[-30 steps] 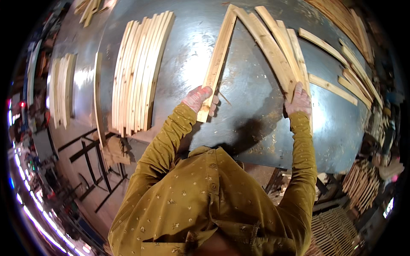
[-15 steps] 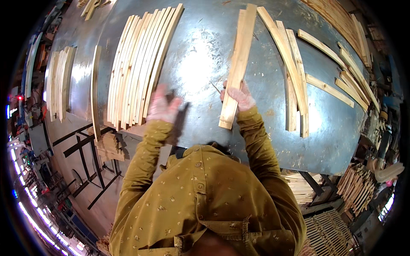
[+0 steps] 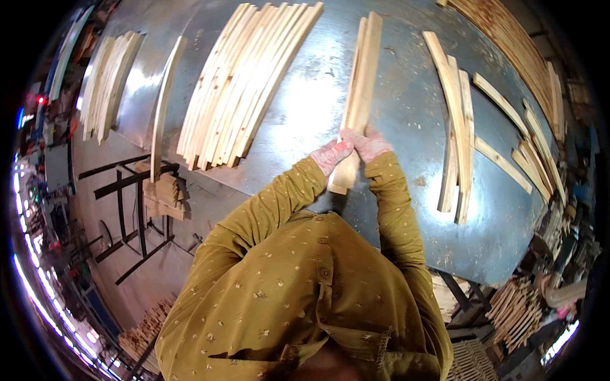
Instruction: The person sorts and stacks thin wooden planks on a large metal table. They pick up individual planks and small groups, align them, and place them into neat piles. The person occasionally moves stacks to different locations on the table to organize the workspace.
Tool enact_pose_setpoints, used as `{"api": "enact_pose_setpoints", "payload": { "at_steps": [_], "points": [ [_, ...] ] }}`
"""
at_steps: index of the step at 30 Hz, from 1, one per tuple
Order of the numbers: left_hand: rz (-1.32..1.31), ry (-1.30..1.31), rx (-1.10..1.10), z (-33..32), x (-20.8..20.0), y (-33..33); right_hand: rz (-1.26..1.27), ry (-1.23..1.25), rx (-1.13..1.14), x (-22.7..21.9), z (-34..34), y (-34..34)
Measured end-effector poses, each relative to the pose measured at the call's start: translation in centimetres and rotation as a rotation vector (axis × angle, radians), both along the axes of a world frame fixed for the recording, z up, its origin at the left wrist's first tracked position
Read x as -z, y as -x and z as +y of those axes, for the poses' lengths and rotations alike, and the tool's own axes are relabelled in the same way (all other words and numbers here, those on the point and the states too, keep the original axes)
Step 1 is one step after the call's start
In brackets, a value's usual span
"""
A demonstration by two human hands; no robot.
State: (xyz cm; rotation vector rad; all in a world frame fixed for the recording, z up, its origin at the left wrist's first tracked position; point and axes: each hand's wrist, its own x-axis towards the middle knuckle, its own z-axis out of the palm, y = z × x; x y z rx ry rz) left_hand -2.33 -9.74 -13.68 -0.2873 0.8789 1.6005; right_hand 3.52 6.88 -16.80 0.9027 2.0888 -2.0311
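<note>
Two pale wooden strips (image 3: pixel 363 76), pressed side by side, point away from me on the metal-topped table (image 3: pixel 394 209). My left hand (image 3: pixel 332 155), in a pinkish work glove, is closed on their near part from the left side. From the right, my gloved right hand (image 3: pixel 370 143) grips the same strips, its fingers meeting those of the left. The near ends stick out below my hands. Left of them lies a wide row of similar strips (image 3: pixel 248 82), set edge to edge.
A single strip (image 3: pixel 166 105) and a small bundle (image 3: pixel 108 86) lie further left, the single one overhanging the table edge. Several strips (image 3: pixel 459 127) lie loosely at the right. Wood blocks (image 3: pixel 164 193) sit on a black metal frame (image 3: pixel 121 203). Stacked wood (image 3: pixel 516 311) stands lower right.
My left hand has come away from beside the row and closed on the held strips. My right hand keeps its hold. The view has shifted, with the table's contents slanting more.
</note>
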Motion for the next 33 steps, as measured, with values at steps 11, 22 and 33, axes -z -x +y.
{"api": "enact_pose_setpoints", "payload": {
  "at_steps": [11, 22, 33],
  "points": [
    [1.046, 0.657, 0.320, -14.4, -9.5, 10.2, 0.171, 0.618, 0.539, 3.1, -4.6, 2.2],
    [1.465, 1.266, 0.292, -41.5, -2.6, 25.5, -0.484, -0.582, -0.376, -1.4, -19.0, 14.2],
    [1.312, 1.065, -0.495, -37.5, 1.3, 25.1, -1.116, -1.136, 0.279, -9.2, 11.3, -6.9]
  ]
}}
